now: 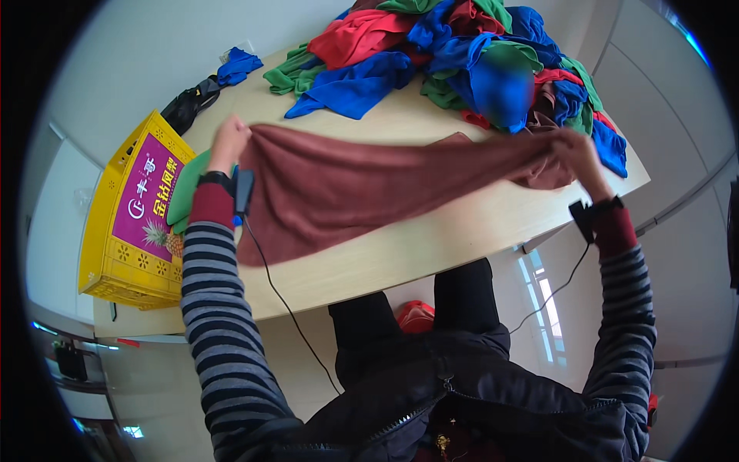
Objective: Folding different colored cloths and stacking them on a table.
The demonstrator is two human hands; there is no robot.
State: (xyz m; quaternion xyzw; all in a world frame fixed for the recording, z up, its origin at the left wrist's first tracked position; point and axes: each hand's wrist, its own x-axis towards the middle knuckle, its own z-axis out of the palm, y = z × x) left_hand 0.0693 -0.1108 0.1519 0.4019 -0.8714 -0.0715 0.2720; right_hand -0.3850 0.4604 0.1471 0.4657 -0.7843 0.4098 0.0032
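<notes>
A reddish-brown fabric cloth point(369, 177) is held over the pale, smooth-topped table point(346, 269), its long axis set from nine to three o'clock; one end is gripped by the left hand point(231, 141), the other by the right hand point(579, 156), a loose corner falling toward six.

This is a plain indoor room in use as a small workroom; whether it belongs to a home or an office, I cannot tell. A pale wood-toned table point(431, 250) fills the middle, bearing a heap of red, blue and green cloths point(462, 61) at 12 to 1 o'clock and a yellow printed carton point(115, 258) at 9. A bare white wall point(177, 65) rises at 10 to 11, smooth cabinet-like panels point(689, 308) stand around 3, and a glossy floor point(508, 289) reflects bright light at 4.
</notes>
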